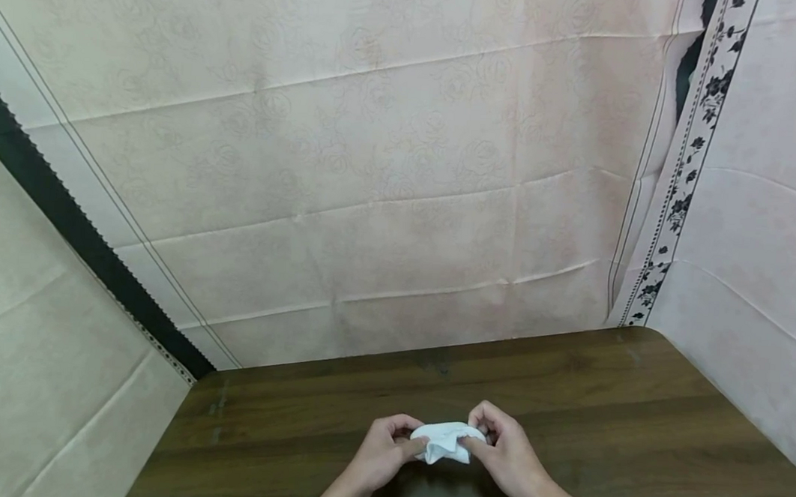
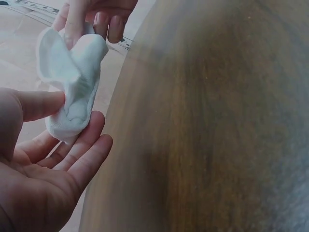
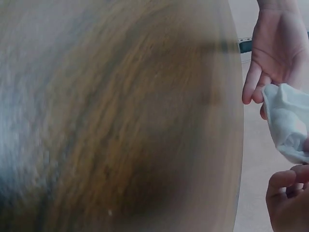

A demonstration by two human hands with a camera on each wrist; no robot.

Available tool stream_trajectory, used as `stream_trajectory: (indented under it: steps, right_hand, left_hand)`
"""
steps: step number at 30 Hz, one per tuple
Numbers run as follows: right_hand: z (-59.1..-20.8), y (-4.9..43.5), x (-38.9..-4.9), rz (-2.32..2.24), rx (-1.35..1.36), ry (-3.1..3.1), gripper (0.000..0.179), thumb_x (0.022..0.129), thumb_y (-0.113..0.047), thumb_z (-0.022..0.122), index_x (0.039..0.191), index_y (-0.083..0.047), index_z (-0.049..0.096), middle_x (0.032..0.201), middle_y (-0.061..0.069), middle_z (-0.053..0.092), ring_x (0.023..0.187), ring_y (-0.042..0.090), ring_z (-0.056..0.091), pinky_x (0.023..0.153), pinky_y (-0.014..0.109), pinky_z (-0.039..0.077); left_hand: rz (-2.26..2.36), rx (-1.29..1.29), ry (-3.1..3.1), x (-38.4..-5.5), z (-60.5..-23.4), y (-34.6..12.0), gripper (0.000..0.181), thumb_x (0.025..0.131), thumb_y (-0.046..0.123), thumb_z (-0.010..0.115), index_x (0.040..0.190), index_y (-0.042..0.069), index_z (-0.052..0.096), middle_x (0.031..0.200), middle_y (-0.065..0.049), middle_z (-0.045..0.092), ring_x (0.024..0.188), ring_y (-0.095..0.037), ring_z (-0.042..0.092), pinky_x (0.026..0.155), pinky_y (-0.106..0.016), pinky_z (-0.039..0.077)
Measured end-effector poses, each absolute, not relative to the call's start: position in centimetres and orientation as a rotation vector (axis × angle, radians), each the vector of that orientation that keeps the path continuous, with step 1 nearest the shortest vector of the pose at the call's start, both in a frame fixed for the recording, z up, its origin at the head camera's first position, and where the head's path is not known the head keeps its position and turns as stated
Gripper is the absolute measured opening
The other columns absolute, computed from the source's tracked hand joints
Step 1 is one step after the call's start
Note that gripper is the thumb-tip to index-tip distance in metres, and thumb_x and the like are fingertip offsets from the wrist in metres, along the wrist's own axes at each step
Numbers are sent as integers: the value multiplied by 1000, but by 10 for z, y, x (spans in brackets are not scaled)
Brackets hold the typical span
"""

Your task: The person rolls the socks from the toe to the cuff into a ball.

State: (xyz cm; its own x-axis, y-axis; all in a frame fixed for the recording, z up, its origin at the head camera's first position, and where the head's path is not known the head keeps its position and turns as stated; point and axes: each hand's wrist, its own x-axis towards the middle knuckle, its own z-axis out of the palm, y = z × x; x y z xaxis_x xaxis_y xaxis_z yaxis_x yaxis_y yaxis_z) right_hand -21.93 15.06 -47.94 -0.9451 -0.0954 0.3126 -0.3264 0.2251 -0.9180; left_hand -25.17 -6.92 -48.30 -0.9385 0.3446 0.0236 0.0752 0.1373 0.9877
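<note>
A white sock (image 1: 447, 439), rolled into a small bundle with a loose flap of fabric, is held between both hands above the table. My left hand (image 1: 384, 453) pinches its left end, thumb on the near side and fingers behind and beneath. At the other end my right hand (image 1: 509, 455) grips the fabric between thumb and curled fingers. In the left wrist view the sock (image 2: 83, 72) shows an open fold along its upper part. The right wrist view cuts off part of the sock (image 3: 286, 118) and much of the right hand (image 3: 289, 200) at the frame's edge.
A dark brown wooden table (image 1: 336, 403) with a rounded far corner lies beneath the hands. Pale creased sheets (image 1: 375, 165) with a faint rose pattern hang behind it and at both sides. A black band (image 1: 89, 217) runs down the left sheet, a floral border (image 1: 688, 174) down the right.
</note>
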Motion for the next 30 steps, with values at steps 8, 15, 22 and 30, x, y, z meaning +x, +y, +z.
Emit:
stream_trajectory:
  steps: [8,15,22,30]
  right_hand:
    - [-487,149,-223,1510,431,-2215,45,72,21,68,82,-21,55,68,-11,47,57,2,44,49,20,38]
    - [-492,147,-224,1259,545,-2177,55,65,26,68,82,-24,54,70,-18,45,59,-2,44,48,20,41]
    - [-487,153,-222,1490,593,-2306,37,78,16,69,88,-18,58,74,-10,52,62,2,48,52,21,43]
    - [-484,162,-223,1704,569,-2472,15,89,-3,71,97,-14,64,82,1,60,67,9,55,57,24,46]
  left_hand:
    - [1842,427,2171,-249,-482,-66,16,92,10,72,101,-2,67,86,-4,66,74,-13,64,65,-25,53]
    - [1803,476,2208,-248,-481,-62,20,90,15,77,92,1,62,74,-2,64,64,-11,57,56,-23,44]
    - [1812,467,2192,-248,-482,-57,19,88,8,76,103,-1,67,86,-5,68,74,-14,60,62,-23,48]
    - [1835,499,2271,-250,-485,-57,16,87,4,76,102,-1,71,89,-3,65,80,-15,57,66,-21,47]
